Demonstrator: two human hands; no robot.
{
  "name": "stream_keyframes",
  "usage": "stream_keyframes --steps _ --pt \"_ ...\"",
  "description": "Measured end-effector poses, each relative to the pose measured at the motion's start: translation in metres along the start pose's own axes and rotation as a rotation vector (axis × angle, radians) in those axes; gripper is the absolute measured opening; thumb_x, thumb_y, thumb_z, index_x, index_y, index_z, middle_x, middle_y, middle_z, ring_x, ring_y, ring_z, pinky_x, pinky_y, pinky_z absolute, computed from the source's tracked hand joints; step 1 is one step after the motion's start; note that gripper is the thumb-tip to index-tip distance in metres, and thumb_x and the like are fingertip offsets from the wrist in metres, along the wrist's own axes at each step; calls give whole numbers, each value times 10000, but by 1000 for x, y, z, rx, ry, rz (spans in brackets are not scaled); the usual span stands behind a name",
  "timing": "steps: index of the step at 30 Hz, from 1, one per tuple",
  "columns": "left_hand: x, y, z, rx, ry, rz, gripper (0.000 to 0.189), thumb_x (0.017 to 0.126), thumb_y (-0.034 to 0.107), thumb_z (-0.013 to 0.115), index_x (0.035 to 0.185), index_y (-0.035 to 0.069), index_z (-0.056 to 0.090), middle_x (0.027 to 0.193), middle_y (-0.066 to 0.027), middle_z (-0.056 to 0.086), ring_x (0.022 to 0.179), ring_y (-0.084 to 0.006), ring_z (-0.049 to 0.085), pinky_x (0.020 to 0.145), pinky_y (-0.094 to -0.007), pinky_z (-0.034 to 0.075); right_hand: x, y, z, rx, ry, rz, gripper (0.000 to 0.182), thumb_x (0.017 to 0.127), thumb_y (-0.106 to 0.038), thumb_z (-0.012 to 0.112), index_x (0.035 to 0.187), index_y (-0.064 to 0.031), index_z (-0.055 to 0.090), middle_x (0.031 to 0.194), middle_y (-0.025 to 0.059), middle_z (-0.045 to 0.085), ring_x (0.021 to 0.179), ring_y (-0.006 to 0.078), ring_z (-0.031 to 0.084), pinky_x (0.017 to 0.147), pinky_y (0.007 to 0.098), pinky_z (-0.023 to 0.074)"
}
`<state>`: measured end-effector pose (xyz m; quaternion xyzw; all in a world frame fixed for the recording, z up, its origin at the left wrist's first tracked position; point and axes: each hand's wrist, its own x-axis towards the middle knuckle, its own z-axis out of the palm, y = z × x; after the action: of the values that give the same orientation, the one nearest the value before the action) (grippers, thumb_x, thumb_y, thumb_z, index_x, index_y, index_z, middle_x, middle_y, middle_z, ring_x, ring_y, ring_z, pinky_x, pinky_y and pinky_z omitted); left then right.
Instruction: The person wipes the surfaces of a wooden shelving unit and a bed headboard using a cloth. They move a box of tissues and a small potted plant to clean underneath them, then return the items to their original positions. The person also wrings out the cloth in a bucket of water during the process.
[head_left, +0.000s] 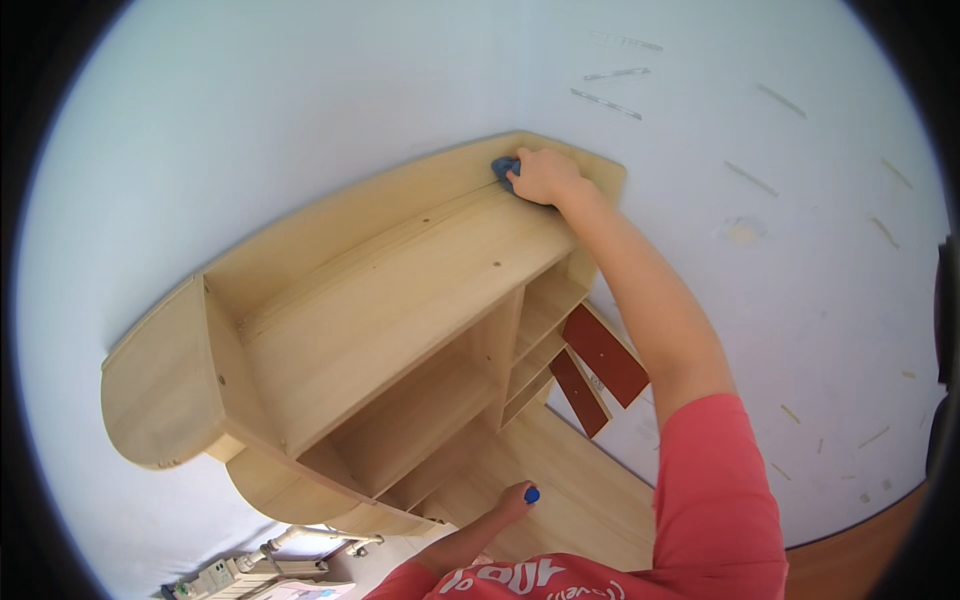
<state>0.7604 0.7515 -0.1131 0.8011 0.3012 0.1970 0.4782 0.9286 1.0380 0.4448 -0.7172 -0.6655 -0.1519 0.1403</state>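
My right hand presses a dark blue-grey cloth into the far right corner of the top shelf, where the shelf board meets the raised back panel. This shelf belongs to a light wooden shelving unit. Much lower, my left hand is closed around an object with a round blue end. The rest of that object is hidden by my fingers. Below the top shelf, open compartments show in the unit's front.
Rounded side shelves stick out at the unit's left end. Two drawers or doors with reddish-brown panels stand out on its right. Strips of tape residue mark the pale wall. Light pipes run at the lower left.
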Motion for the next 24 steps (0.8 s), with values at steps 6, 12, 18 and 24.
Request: stream_keyframes --steps 6,12,18,24 --pt "-16 -30 3 120 106 -107 493 721 187 777 1164 96 581 1072 -147 651 1014 -319 627 880 -418 494 -58 21 -31 -101 -127 -101 375 894 -347 528 1142 -88 638 1069 199 665 1019 377 611 859 463 493" --pt "-57 55 -71 83 207 149 515 785 209 744 1248 74 563 1096 -154 649 966 -289 644 824 -398 513 -78 24 -66 -202 -103 -49 333 884 -332 549 1135 -140 654 1094 152 672 1050 346 616 870 450 502" --pt "-218 217 -254 244 534 413 148 787 150 734 891 53 692 802 -95 671 724 -259 638 666 -352 507 -52 -1 -19 -56 127 -83 371 878 -332 541 1176 -129 627 1110 142 669 1042 353 618 914 436 487" --pt "-243 242 -338 768 904 -1 977 696 436 789 1418 -30 323 1425 -225 365 1338 -406 337 1065 -556 263 -78 -121 -36 -67 -59 -116 358 791 -228 507 1072 -109 694 1081 133 689 1065 330 617 934 418 479"
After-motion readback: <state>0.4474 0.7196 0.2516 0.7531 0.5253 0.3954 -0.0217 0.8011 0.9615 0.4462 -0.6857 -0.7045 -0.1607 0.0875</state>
